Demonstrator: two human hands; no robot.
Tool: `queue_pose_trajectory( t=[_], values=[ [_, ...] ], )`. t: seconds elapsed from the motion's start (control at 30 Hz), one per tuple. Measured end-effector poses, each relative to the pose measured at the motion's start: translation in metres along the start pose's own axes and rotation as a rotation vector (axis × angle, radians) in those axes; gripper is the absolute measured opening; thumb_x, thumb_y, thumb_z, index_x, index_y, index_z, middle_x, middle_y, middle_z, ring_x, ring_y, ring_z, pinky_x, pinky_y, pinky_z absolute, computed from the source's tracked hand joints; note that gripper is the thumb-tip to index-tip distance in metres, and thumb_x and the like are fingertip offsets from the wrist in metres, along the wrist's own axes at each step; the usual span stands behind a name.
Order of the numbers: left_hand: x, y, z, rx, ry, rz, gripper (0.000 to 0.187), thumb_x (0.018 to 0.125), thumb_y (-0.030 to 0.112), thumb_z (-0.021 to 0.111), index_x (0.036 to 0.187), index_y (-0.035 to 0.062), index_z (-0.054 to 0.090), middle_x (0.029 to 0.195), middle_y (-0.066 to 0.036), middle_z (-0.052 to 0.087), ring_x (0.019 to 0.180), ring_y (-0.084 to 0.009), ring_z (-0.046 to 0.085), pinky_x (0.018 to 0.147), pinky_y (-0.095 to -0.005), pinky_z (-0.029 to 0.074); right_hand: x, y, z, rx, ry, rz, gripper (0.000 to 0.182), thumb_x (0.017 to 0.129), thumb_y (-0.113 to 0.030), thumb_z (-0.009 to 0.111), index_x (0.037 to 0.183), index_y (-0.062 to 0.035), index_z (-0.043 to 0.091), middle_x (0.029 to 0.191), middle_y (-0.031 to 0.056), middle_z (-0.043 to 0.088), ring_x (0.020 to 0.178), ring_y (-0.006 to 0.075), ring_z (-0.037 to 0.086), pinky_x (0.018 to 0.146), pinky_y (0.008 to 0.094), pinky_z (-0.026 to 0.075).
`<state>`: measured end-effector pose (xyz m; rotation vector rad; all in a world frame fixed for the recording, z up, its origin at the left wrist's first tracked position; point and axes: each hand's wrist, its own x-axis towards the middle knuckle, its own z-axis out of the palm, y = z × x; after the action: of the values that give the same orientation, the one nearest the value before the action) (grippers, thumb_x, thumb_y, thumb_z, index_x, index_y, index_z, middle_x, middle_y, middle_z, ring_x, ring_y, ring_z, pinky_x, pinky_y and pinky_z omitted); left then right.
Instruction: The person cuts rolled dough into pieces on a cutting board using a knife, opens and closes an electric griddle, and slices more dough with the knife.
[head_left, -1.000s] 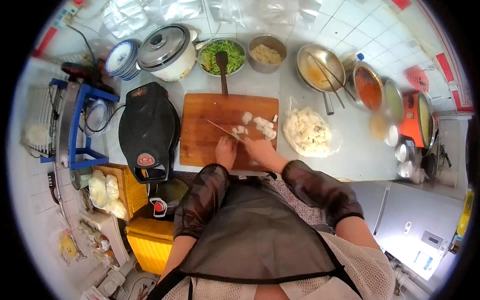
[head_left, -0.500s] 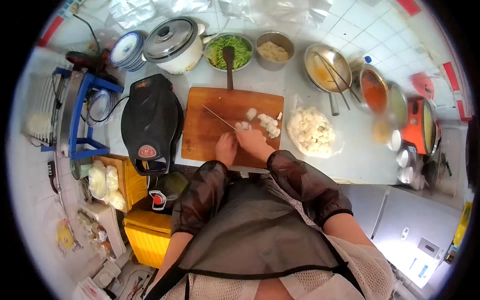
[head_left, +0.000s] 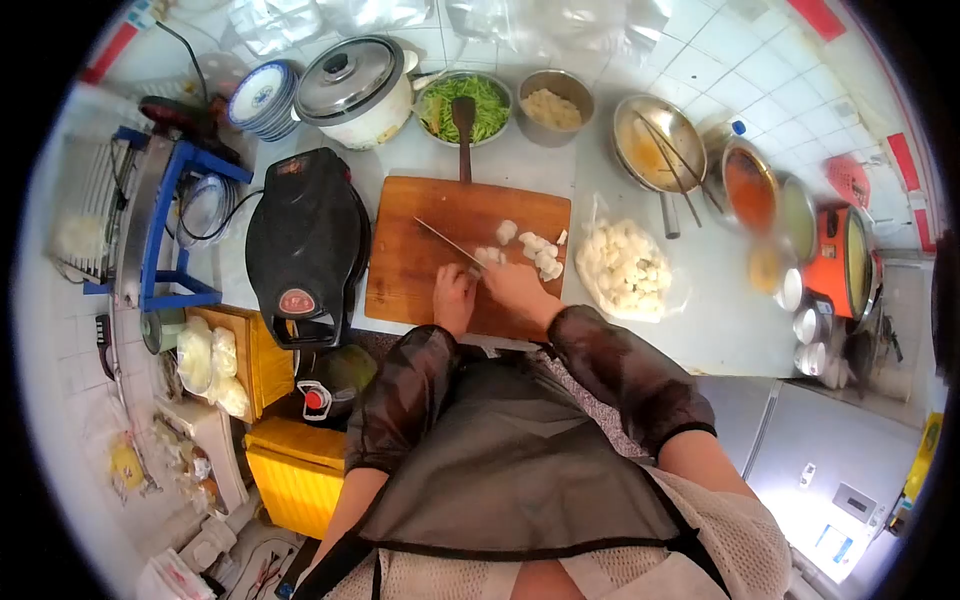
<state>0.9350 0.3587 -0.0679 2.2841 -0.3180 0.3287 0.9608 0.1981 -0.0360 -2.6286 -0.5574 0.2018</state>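
A knife [head_left: 447, 240] lies diagonally over the wooden cutting board [head_left: 410, 270], seen nearly edge-on, its blade pointing up and left. My right hand [head_left: 515, 288] is closed around its handle end. Close beside it, my left hand [head_left: 455, 292] rests low on the board with fingers curled; a small pale piece seems to be at its fingertips, too small to make out. White cut pieces [head_left: 541, 252] lie on the board's right part, with a rounder piece [head_left: 507, 231] nearer the knife. Right of the board sits an open plastic bag of white chunks [head_left: 625, 268].
Behind the board stand a rice cooker [head_left: 350, 120], a bowl of green strips [head_left: 490, 105] under a wooden spatula [head_left: 464, 140], and a metal pot [head_left: 555, 133]. A black electric griddle [head_left: 300, 235] is at left. A pan with chopsticks [head_left: 640, 160] stands at back right.
My right hand and the knife have shifted slightly to the right, and the left hand's fingers show more clearly. The whole view has also shifted a little.
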Motion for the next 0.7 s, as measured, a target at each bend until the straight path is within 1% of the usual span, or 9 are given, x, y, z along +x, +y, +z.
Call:
queue_pose_trajectory(
  t=[0.07,0.2,0.3,0.37,0.4,0.5,0.53,0.63,0.7],
  values=[
    [0.002,0.01,-0.009,0.06,-0.063,-0.075,0.009,0.081,0.005,0.063,0.089,0.001,0.062,0.098,-0.014,0.058,0.094,-0.0357,0.055,0.079,-0.043,0.048,-0.021,0.006,-0.027,0.007,-0.13,0.024,0.018,0.092,-0.023,0.051,0.101,-0.007,0.052,0.066,0.0164,0.064,0.061,0.0381,0.063,0.055,0.0498,0.049],
    [-0.013,0.001,0.004,0.005,-0.068,-0.095,0.011,0.08,0.005,0.064,0.09,0.0006,0.061,0.096,-0.015,0.058,0.094,-0.0356,0.056,0.079,-0.0431,0.048,-0.033,-0.007,-0.031,-0.086,-0.194,-0.002,0.017,0.092,-0.021,0.051,0.102,-0.0073,0.052,0.068,0.0168,0.064,0.064,0.0369,0.064,0.055,0.0493,0.049],
    [-0.017,0.002,0.008,0.034,-0.082,-0.083,0.008,0.079,0.004,0.065,0.087,0.0013,0.063,0.094,-0.015,0.059,0.092,-0.0355,0.056,0.076,-0.0423,0.047,0.005,-0.005,0.011,0.016,-0.11,0.013,0.016,0.091,-0.019,0.051,0.101,-0.0073,0.053,0.071,0.0176,0.065,0.066,0.035,0.065,0.055,0.0484,0.049],
    [-0.016,-0.001,0.008,0.015,-0.014,-0.04,0.009,0.08,0.004,0.065,0.087,0.0011,0.063,0.093,-0.014,0.059,0.092,-0.0355,0.056,0.076,-0.0422,0.047,0.021,-0.007,0.021,-0.082,0.111,-0.159,0.016,0.091,-0.016,0.049,0.101,-0.0049,0.054,0.068,0.0158,0.066,0.061,0.0345,0.066,0.053,0.0482,0.05],
    [-0.014,-0.005,0.007,0.017,-0.012,-0.029,0.009,0.08,0.004,0.065,0.087,0.0011,0.063,0.093,-0.014,0.059,0.092,-0.0355,0.056,0.076,-0.0422,0.047,0.014,-0.008,0.007,0.003,0.016,-0.055,0.014,0.09,-0.017,0.05,0.098,-0.0052,0.053,0.067,0.0155,0.065,0.061,0.035,0.066,0.052,0.0484,0.051],
    [-0.016,-0.006,0.01,0.044,-0.052,-0.045,0.01,0.079,0.003,0.065,0.088,0.0011,0.063,0.093,-0.014,0.06,0.092,-0.0359,0.056,0.076,-0.0422,0.048,-0.019,-0.001,-0.03,-0.032,-0.119,0.005,0.013,0.091,-0.018,0.05,0.095,-0.0061,0.053,0.064,0.0146,0.064,0.059,0.0344,0.065,0.052,0.0483,0.051],
    [-0.018,-0.004,0.008,0.025,-0.038,-0.061,0.01,0.078,0.003,0.065,0.088,0.0011,0.063,0.092,-0.015,0.059,0.091,-0.0365,0.056,0.076,-0.0434,0.047,-0.032,-0.006,-0.041,-0.043,-0.159,0.045,0.016,0.091,-0.021,0.051,0.102,-0.0087,0.054,0.07,0.0167,0.064,0.063,0.0362,0.064,0.055,0.0485,0.049],
    [-0.016,-0.001,0.004,0.027,-0.042,-0.082,0.011,0.077,0.003,0.064,0.088,0.0012,0.063,0.092,-0.015,0.058,0.09,-0.0371,0.055,0.076,-0.0445,0.047,-0.029,-0.01,-0.021,-0.095,-0.188,-0.006,0.016,0.091,-0.02,0.051,0.101,-0.008,0.053,0.069,0.0177,0.064,0.063,0.0361,0.064,0.055,0.0486,0.049],
    [-0.009,-0.002,0.003,0.051,-0.055,-0.083,0.011,0.077,0.003,0.063,0.088,0.0012,0.063,0.092,-0.015,0.058,0.09,-0.0371,0.055,0.075,-0.0444,0.047,-0.003,-0.009,0.013,-0.059,-0.113,0.018,0.016,0.09,-0.018,0.051,0.102,-0.0069,0.053,0.066,0.016,0.063,0.062,0.0356,0.064,0.052,0.048,0.049]
  ],
)
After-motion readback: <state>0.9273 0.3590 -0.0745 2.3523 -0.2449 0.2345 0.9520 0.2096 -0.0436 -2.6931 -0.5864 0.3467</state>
